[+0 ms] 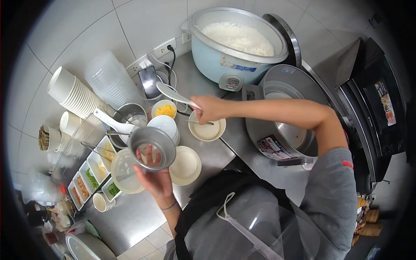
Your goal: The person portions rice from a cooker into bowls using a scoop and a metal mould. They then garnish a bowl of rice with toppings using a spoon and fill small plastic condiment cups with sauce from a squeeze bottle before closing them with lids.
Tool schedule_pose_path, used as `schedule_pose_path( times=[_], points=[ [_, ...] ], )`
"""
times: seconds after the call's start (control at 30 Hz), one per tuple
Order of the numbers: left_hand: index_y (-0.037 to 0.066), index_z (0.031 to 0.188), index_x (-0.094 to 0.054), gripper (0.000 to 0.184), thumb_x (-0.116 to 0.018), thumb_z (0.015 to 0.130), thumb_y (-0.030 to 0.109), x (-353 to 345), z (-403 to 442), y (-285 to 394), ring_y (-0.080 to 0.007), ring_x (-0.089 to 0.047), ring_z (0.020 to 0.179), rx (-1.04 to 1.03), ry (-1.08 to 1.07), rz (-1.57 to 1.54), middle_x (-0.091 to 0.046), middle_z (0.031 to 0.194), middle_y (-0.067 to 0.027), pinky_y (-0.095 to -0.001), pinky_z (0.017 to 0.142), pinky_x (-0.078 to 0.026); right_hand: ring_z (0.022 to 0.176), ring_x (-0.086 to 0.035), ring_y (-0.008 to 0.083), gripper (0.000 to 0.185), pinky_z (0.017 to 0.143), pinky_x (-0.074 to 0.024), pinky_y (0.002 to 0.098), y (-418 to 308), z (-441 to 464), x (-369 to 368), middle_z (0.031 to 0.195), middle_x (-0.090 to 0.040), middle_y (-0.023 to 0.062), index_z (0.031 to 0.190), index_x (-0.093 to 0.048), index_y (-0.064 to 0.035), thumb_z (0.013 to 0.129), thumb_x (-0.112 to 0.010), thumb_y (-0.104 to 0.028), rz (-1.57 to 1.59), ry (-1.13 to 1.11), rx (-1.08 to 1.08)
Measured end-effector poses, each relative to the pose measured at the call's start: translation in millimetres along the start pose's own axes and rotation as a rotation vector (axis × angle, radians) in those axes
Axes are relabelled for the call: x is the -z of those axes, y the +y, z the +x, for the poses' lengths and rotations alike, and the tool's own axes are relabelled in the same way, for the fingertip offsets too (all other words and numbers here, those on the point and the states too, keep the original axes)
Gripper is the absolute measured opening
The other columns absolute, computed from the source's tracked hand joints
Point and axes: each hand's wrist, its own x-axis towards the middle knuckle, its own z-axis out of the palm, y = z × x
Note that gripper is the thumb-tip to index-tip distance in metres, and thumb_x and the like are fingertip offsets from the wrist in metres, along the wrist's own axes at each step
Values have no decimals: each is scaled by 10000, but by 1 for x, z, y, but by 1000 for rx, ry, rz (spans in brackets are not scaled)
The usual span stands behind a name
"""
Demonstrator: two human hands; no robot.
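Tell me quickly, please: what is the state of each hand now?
Left hand: holding a metal cup.
Right hand: closed, holding a white paddle; whether it touches the utensil below is unclear.

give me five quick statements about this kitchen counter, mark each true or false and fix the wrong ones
1. The left hand holds a metal container. True.
2. The right hand is empty. False: it holds a white paddle.
3. The light-blue cooker is covered. False: it is open, showing white rice.
4. The yellow shreds lie in a bowl. True.
5. The phone is in the left hand. False: it is near the wall sockets.
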Motion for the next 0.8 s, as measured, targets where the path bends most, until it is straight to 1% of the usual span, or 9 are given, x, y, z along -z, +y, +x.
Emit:
schedule_pose_path(
  times=[0.1,0.17,0.27,0.4,0.5,0.6,0.67,0.73,0.8],
  points=[
    [124,1311,-336,522,-512,885,369,-14,21,-33,-316,-404,1174,11,74,95,-386,1297,-135,-496,943,-403,646,-605,234,361,586,-468,341,-54,-13,49,682,-605,101,852,-445,-9,594,-689,-74,-59,-10,139],
    [116,1273,-388,483,-526,875,354,-23,38,-55,-291,-419,1168,152,70,96,-439,1254,-125,-476,948,-398,637,-601,232,348,586,-468,330,-81,-22,71,665,-599,101,844,-453,-11,589,-684,-68,-93,15,186],
    [125,1257,-434,509,-524,850,416,-39,55,-89,-259,-424,1181,287,-223,-190,-461,1270,-88,-445,994,-344,650,-600,210,330,594,-465,324,-96,-25,91,669,-600,94,822,-466,-12,595,-697,-74,-123,-32,179],
    [156,1334,-354,635,-525,819,487,-73,62,-108,-305,-326,1256,389,-365,-350,-362,1369,-73,-503,1026,-273,623,-550,170,342,552,-429,302,-58,-1,129,661,-582,55,775,-484,-28,591,-761,-108,40,60,176],
    [182,1390,-263,805,-585,748,547,-101,71,-111,-441,-148,1316,407,-424,-362,-223,1447,-117,-639,1027,-164,578,-485,149,331,525,-393,283,-25,7,184,653,-547,44,835,-539,-28,697,-724,-266,148,272,-4],
    [189,1382,-286,784,-561,757,573,-116,91,-104,-450,-138,1315,366,-402,-352,-219,1449,-117,-634,1025,-172,602,-476,112,430,528,-376,267,32,5,245,703,-552,54,890,-592,-15,789,-624,-431,287,431,-174],
    [199,1381,-290,757,-527,775,586,-127,107,-97,-452,-154,1310,306,-396,-329,-224,1448,-111,-636,1022,-177,651,-532,159,354,546,-397,290,103,11,271,753,-592,87,890,-610,-11,808,-611,-356,17,581,-250],
    [188,1379,-288,745,-557,781,542,-143,127,-91,-451,-165,1306,268,-426,-311,-225,1446,-112,-640,1022,-173,709,-582,231,225,635,-425,367,184,15,275,793,-624,123,912,-622,-30,812,-576,-226,-532,778,-323],
    [176,1375,-286,743,-579,781,513,-161,148,-89,-450,-170,1304,266,-458,-304,-226,1442,-118,-641,1024,-168,830,-598,241,175,777,-364,414,185,-7,267,834,-654,100,897,-650,-73,778,-535,-127,-831,667,-606]
  ],
)
